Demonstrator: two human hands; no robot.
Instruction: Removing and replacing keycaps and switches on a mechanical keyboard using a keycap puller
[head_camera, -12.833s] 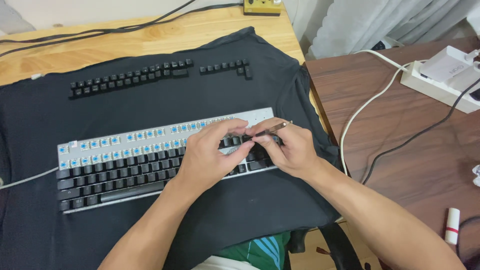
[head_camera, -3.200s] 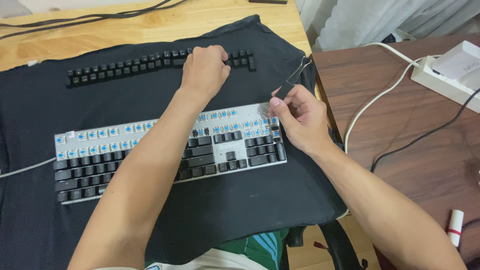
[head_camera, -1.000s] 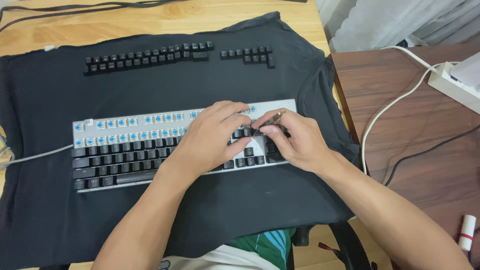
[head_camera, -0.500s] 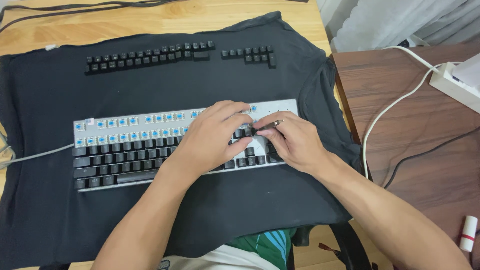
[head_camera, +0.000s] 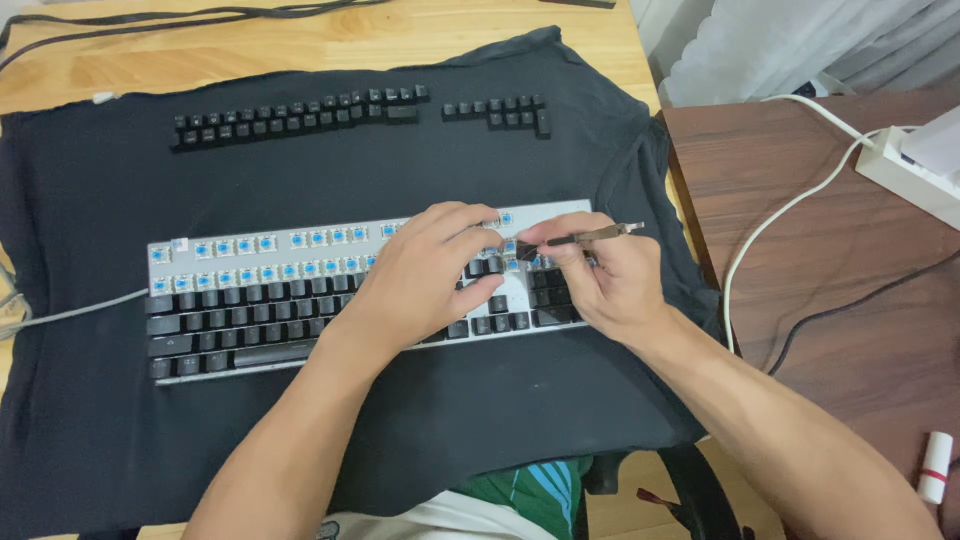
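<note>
Hands: left (head_camera: 425, 275) flat on keyboard (head_camera: 250, 300); right (head_camera: 600, 285) pinches keycap puller (head_camera: 590, 236).

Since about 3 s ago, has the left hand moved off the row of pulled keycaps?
Yes. The left hand has come back toward the person, off the loose keycap row onto the keyboard, beside the right hand holding the puller tool.
</note>
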